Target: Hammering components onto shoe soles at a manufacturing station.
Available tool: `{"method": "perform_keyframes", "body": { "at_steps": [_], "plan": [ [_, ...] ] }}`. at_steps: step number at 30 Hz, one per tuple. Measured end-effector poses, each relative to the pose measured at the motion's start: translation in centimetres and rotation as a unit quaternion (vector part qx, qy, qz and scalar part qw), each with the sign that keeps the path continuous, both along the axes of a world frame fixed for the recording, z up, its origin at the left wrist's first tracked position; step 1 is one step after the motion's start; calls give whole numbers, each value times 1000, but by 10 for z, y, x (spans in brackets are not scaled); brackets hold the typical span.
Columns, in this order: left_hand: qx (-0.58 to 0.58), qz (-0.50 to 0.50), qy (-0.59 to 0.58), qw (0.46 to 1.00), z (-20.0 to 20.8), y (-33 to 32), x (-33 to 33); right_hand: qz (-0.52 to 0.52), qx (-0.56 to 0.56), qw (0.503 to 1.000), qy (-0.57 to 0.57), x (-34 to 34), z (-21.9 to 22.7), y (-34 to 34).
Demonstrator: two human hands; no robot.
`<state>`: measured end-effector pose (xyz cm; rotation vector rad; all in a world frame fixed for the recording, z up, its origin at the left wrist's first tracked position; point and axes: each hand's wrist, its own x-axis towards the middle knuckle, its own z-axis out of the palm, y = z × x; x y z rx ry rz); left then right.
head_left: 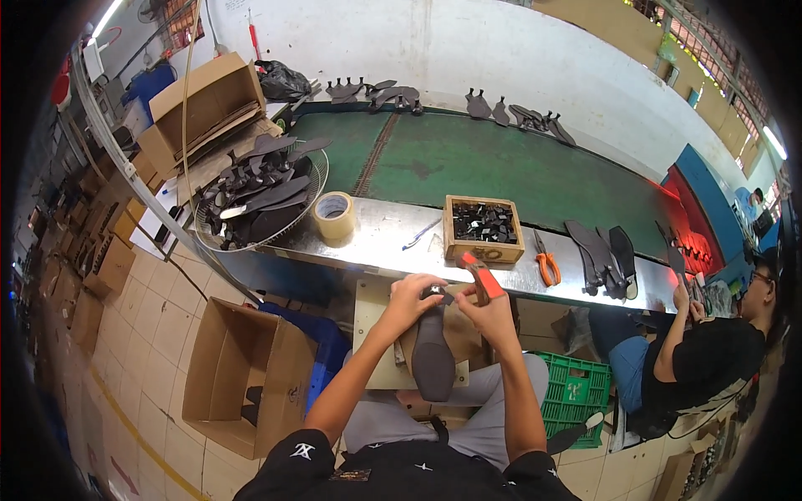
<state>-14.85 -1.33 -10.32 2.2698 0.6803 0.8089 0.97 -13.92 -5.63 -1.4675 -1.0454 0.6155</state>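
A dark grey shoe sole [434, 355] lies lengthwise in front of me, over a cream-coloured work plate [372, 313]. My left hand [411, 302] is closed around its far end, where a small dark, shiny piece sits. My right hand [489, 315] is close beside that end, with thumb and fingertips near the dark piece. It also grips a hammer-like tool [483, 280] with a red face and a brownish body, which stands up above the fingers. Whether the right fingertips also pinch a small part is hard to make out.
Along the metal ledge are a wire basket of soles [267, 188], a tape roll [334, 219], a wooden box of small black parts [484, 230], orange pliers [547, 265] and more soles [597, 259]. Behind runs a green conveyor [468, 159]. A co-worker [702, 351] sits right; a cardboard box [242, 376] stands left.
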Motion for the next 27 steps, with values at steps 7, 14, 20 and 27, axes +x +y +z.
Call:
{"method": "perform_keyframes", "body": {
  "at_steps": [7,14,20,27],
  "plan": [
    [36,2,4,999,6,-23,3,37,-68,993,-86,6,-26,19],
    [114,59,-80,988,25,-40,3,103,-88,971,196,8,4,-1],
    [-36,-9,-182,983,44,-67,-3,77,-34,935,346,-3,33,-40],
    [-335,-30,-326,884,56,-100,6,62,10,948,312,-20,57,-65]
  ]
}}
